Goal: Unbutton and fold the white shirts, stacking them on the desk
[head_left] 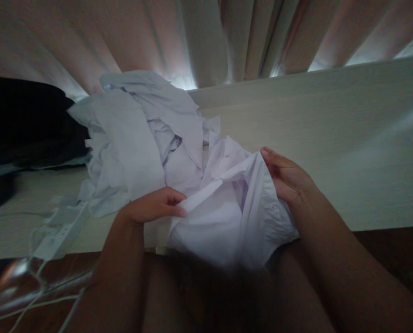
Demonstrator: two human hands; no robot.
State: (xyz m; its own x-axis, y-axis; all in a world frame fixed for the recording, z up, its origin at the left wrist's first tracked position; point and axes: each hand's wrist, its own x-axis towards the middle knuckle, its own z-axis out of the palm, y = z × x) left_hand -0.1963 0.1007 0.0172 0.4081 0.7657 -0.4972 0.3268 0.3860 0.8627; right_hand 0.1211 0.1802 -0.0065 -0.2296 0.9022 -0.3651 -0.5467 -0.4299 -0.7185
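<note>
A white button-up shirt [223, 217] hangs between my two hands, its lower part draped towards my lap. My left hand [159, 203] pinches a folded edge of it between thumb and fingers. At the other side my right hand [286, 175] grips the cloth near the gathered part, fingers partly behind the fabric. Small buttons show on the shirt. Beyond it lies a crumpled heap of white clothes [123, 138], which the held shirt touches or overlaps.
The pale bench-like surface [314, 125] runs along under pleated curtains [206, 41]. Black cloth [26, 125] lies at the left. A white power strip [62, 231] with cables sits at the left front edge, its cords trailing down over the brown floor.
</note>
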